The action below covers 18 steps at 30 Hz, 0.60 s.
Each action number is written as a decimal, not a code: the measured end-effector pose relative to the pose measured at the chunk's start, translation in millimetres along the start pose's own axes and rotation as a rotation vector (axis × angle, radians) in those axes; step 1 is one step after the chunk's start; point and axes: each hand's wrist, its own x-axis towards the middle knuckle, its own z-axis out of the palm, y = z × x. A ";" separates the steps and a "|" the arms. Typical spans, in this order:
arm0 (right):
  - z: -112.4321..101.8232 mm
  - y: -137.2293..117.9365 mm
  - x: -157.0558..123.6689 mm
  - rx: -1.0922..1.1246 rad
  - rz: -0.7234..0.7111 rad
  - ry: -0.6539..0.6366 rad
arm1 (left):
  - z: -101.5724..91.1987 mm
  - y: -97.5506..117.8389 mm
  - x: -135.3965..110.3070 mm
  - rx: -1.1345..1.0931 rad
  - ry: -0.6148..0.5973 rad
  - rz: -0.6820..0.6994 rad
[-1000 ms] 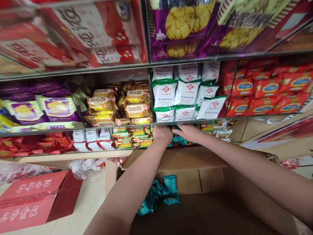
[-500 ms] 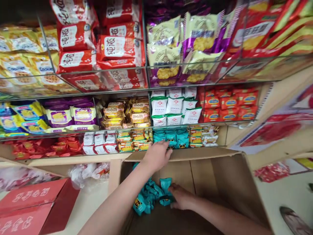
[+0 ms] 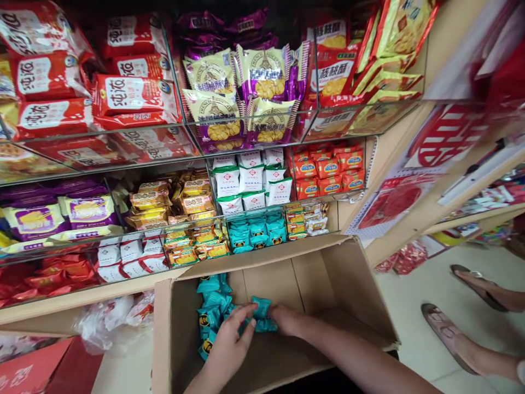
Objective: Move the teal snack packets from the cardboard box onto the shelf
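Observation:
My right hand (image 3: pixel 286 320) is down in the cardboard box (image 3: pixel 268 273), its fingers closed on a small teal snack packet (image 3: pixel 261 307). A second teal packet shows just below that one. My left hand (image 3: pixel 233 338) is also over the box, with thumb and fingers apart, beside the packet in my right hand. More teal packets (image 3: pixel 210 316) lie heaped along the left side of the box, partly behind my left hand. On the shelf just behind the box, several matching teal packets (image 3: pixel 257 230) stand in rows inside a clear compartment.
Clear-fronted compartments hold white-and-green packets (image 3: pixel 251 179), red packets (image 3: pixel 327 169), gold packets (image 3: pixel 197 196) and large purple-and-cream bags (image 3: pixel 266 74). A red carton (image 3: pixel 49 364) and plastic bags (image 3: pixel 117 314) are at the lower left. Another person's sandalled feet (image 3: pixel 451 334) stand at right.
My left hand has come down from the shelf's teal packets into the box, close to my right hand. The view has shifted to the right, showing another person's feet.

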 end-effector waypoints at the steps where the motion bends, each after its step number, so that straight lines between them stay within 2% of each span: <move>1: -8.8 0.0 -6.3 0.018 -0.008 0.016 | 1.7 -5.6 5.0 -0.001 0.029 -0.041; 3: -26.5 -3.9 -21.6 0.053 -0.027 0.042 | 5.0 -11.5 14.4 -0.013 0.048 -0.102; 4: -34.9 -7.6 -29.8 0.079 -0.032 0.050 | 6.9 -11.3 18.6 -0.034 0.017 -0.116; 6: -49.1 -17.3 -45.6 0.135 -0.036 0.053 | 11.6 -4.6 26.1 -0.105 -0.127 -0.107; 8: -58.3 -28.1 -58.4 0.239 -0.047 0.137 | 17.7 8.0 31.9 -0.194 -0.222 -0.074; 9: -60.4 -33.2 -63.1 0.332 -0.041 0.218 | 21.2 15.3 34.0 -0.240 -0.207 -0.070; 13: -55.3 -49.2 -70.0 0.719 0.075 0.624 | 37.1 42.0 37.0 -0.439 0.057 -0.169; 16: -48.2 -57.6 -67.1 0.694 0.119 0.833 | 44.8 54.7 37.2 -0.495 0.215 -0.208; 18: -46.2 -62.4 -64.9 0.642 0.131 0.885 | 45.4 59.3 37.6 -0.461 0.305 -0.192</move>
